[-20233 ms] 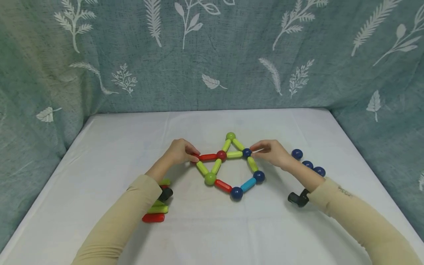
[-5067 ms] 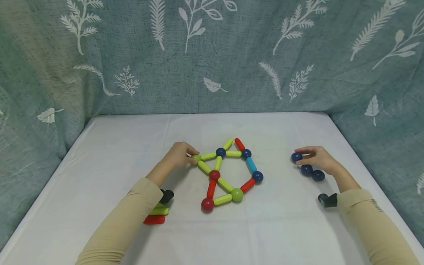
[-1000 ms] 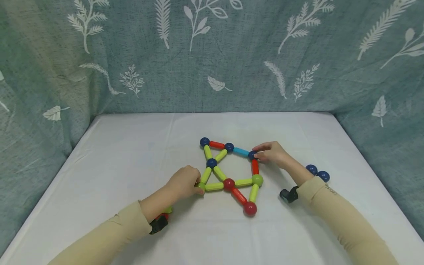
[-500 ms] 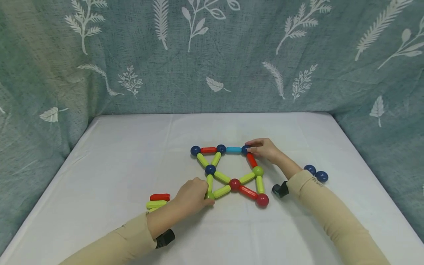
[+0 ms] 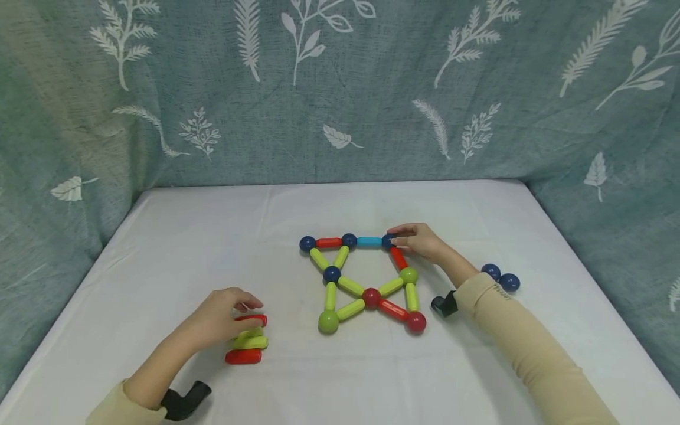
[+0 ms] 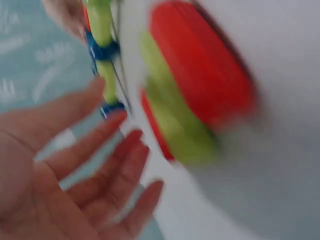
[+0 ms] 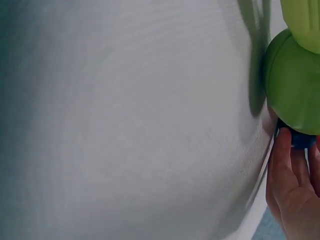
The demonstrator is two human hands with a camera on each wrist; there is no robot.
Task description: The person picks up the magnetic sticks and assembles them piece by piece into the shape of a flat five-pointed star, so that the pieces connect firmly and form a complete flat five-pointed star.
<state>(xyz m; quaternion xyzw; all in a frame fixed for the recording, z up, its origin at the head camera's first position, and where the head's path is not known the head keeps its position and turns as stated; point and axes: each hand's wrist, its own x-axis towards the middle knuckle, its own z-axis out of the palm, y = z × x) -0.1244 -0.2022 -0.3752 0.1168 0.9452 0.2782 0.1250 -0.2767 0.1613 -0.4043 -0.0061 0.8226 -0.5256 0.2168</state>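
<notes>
A flat figure of magnetic rods and balls lies mid-table. My right hand (image 5: pixel 422 242) pinches the dark blue ball (image 5: pixel 388 240) at its upper right corner, where a light blue rod (image 5: pixel 369 242) and a red rod (image 5: pixel 398 258) meet. In the right wrist view, a green ball (image 7: pixel 295 82) partly hides that grip. Over the loose rods at the left hovers my left hand (image 5: pixel 218 319), fingers spread. Its palm and fingers look free of any object in the left wrist view, apart from the blurred red rod (image 6: pixel 200 60). A green ball (image 5: pixel 328 321) forms the figure's lower left corner.
Loose yellow-green rods (image 5: pixel 249 342) lie beside a red rod (image 5: pixel 243 356) at the left. Two dark blue balls (image 5: pixel 500 277) sit right of the figure, near my right forearm. A leaf-patterned curtain (image 5: pixel 340 94) hangs behind the white table (image 5: pixel 340 389).
The figure has been turned, and a blue ball has joined its rod ends. My left hand has let go of the green ball and moved left to the loose rods. My right hand keeps its pinch.
</notes>
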